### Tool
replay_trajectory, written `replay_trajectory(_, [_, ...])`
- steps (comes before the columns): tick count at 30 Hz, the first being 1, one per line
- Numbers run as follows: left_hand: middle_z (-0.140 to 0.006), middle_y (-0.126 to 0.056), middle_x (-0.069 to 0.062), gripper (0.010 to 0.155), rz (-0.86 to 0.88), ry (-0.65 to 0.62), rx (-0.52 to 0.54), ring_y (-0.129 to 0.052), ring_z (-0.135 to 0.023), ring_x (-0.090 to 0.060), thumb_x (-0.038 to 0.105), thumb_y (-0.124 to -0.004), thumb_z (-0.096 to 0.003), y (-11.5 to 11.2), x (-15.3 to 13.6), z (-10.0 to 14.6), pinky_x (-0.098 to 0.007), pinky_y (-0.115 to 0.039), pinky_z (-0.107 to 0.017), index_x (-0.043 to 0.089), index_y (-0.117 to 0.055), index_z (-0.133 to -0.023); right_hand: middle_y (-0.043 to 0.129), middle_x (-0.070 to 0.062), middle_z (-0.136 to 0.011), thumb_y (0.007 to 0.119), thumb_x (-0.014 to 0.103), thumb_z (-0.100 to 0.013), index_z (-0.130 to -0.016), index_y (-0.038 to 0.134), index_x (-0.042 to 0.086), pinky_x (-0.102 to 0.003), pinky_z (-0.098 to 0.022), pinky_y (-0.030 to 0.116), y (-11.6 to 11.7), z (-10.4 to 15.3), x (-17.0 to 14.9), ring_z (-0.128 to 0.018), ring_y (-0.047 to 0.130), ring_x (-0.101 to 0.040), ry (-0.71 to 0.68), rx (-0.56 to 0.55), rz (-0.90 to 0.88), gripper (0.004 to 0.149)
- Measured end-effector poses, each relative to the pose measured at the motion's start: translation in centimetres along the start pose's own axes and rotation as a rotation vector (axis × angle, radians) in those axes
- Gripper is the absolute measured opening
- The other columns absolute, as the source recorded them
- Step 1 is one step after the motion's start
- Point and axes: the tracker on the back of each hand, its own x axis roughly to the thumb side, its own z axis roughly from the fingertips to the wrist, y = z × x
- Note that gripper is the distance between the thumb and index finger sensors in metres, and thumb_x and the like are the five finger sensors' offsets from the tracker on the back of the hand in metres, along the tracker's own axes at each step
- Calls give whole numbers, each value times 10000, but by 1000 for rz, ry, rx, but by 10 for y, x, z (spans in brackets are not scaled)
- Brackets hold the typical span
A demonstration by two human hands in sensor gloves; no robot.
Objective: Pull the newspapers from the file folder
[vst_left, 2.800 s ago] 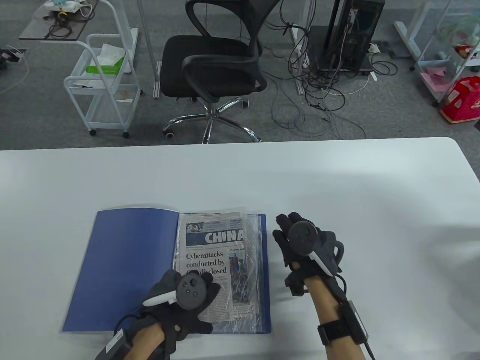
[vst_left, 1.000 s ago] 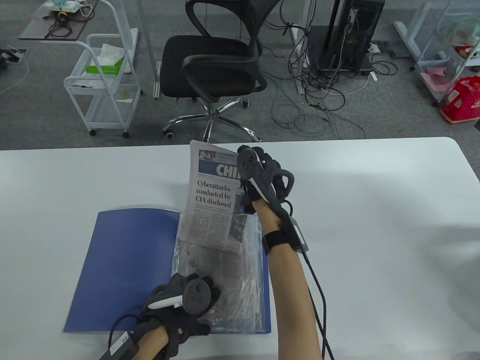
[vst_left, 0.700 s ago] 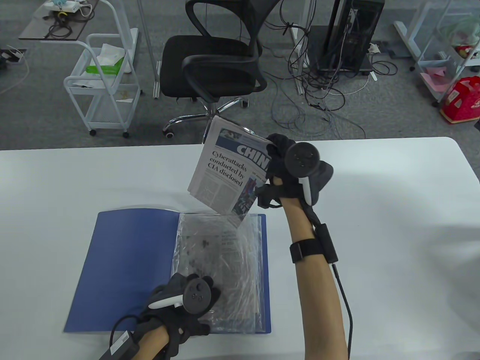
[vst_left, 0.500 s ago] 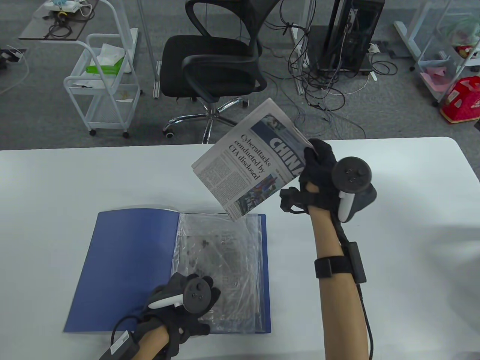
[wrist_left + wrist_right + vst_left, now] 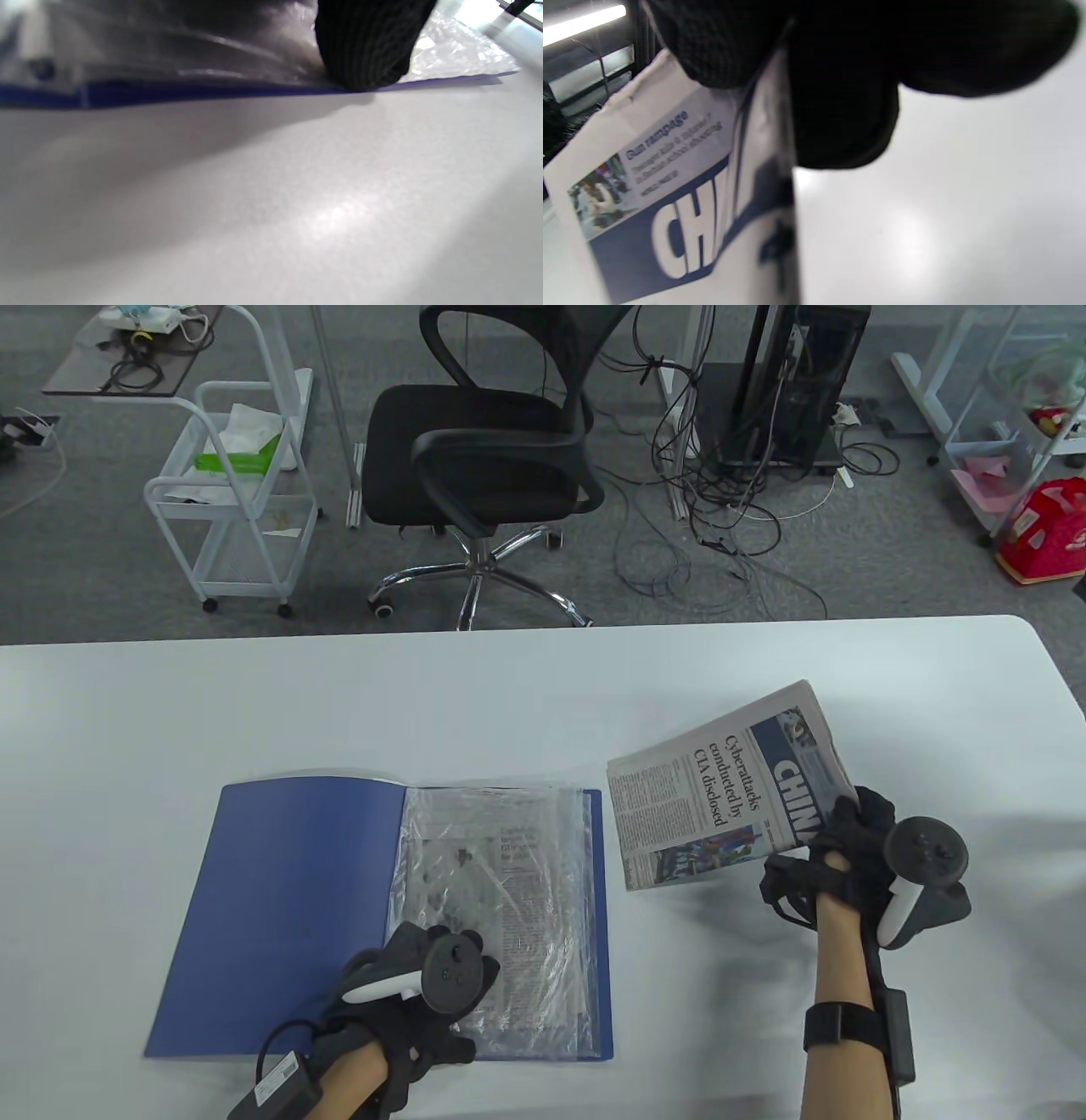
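Note:
A blue file folder (image 5: 288, 899) lies open on the white table (image 5: 543, 704), with crinkled clear plastic sleeves (image 5: 501, 899) on its right half. More printed paper shows faintly through the sleeves. My left hand (image 5: 416, 993) presses down on the sleeves near the folder's front edge; in the left wrist view a gloved finger (image 5: 365, 46) rests at the folder edge (image 5: 169, 91). My right hand (image 5: 857, 848) grips a folded newspaper (image 5: 721, 789) by its masthead corner, to the right of the folder, low over the table. The newspaper also shows in the right wrist view (image 5: 670, 190).
Beyond the table's far edge stand a black office chair (image 5: 492, 449), a white wire cart (image 5: 229, 492), a computer tower (image 5: 797, 381) with tangled cables, and a red bag (image 5: 1048, 530) at the right.
My right hand pulled the newspaper out of the sleeve, lifted it up and away, then swung it right and down beside the folder. My left hand stayed pressing on the folder.

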Motion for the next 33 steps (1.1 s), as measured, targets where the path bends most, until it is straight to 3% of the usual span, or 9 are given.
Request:
replay_trajectory(3, [-1106, -41, -82, 843, 3, 0, -2, -55, -988, -483, 430, -794, -461, 0, 0, 0, -658, -211, -661, 236, -252, -1077, 1004, -58, -664, 825, 341, -376, -752, 847, 269, -407, -233, 965, 1, -2, -10, -315, 1128, -164, 5, -16, 70, 384])
replay_trajectory(5, [-1106, -42, -82, 842, 0, 2, -4, -56, -990, -483, 431, -793, -461, 0, 0, 0, -658, -213, -662, 237, -252, -1076, 963, -81, -744, 812, 345, -391, -813, 801, 249, -468, -349, 930, 1, -1, -7, -463, 1108, -252, -23, -9, 141, 434])
replay_trajectory(8, [-1105, -40, -81, 842, 2, 2, -5, -54, -988, -483, 430, -794, -461, 0, 0, 0, -658, -210, -661, 236, -251, -1075, 747, -142, -957, 797, 443, -392, -948, 639, 213, -610, -560, 718, 1, 5, 5, -816, 852, -426, -152, -22, 284, 622])
replay_trajectory(10, [-1105, -39, -82, 842, 2, 2, -7, -53, -988, -483, 430, -794, -462, 0, 0, 0, -658, -210, -662, 236, -250, -1075, 642, -170, -1022, 762, 485, -401, -974, 599, 207, -642, -605, 621, 1, 10, 17, -916, 691, -490, -222, -4, 375, 657])
replay_trajectory(15, [-1105, -40, -83, 842, -4, 4, -10, -56, -988, -484, 433, -792, -462, 0, 1, 0, -659, -214, -662, 235, -249, -1075, 663, -143, -1030, 730, 503, -411, -967, 633, 236, -639, -614, 629, -12, 33, 68, -927, 709, -473, -371, 4, 369, 624])
replay_trajectory(19, [-1105, -39, -83, 841, -3, 3, -9, -55, -989, -482, 434, -791, -463, 0, 0, -1, -658, -214, -662, 235, -250, -1075, 707, -88, -1030, 715, 517, -413, -956, 664, 288, -620, -629, 655, -22, 66, 111, -930, 763, -426, -546, 33, 331, 592])
replay_trajectory(23, [-1106, -39, -83, 842, -1, 1, -7, -54, -988, -482, 434, -791, -463, 0, 0, 0, -657, -212, -660, 236, -249, -1075, 753, -59, -1023, 710, 526, -415, -934, 714, 315, -631, -637, 642, -21, 103, 133, -931, 790, -408, -709, 66, 364, 560])
replay_trajectory(27, [-1107, -40, -83, 841, 2, -1, -5, -53, -986, -481, 434, -789, -466, -1, 0, 0, -655, -209, -659, 235, -247, -1077, 749, -67, -1040, 709, 526, -418, -937, 726, 323, -657, -644, 603, -11, 130, 129, -953, 759, -429, -779, 154, 414, 558])
replay_trajectory(33, [-1111, -38, -83, 839, 8, -1, -3, -48, -987, -479, 432, -788, -467, -1, 0, 0, -656, -204, -659, 236, -247, -1078, 736, -83, -1049, 715, 522, -417, -942, 724, 315, -677, -647, 572, 23, 157, 92, -962, 727, -457, -849, 192, 554, 564])
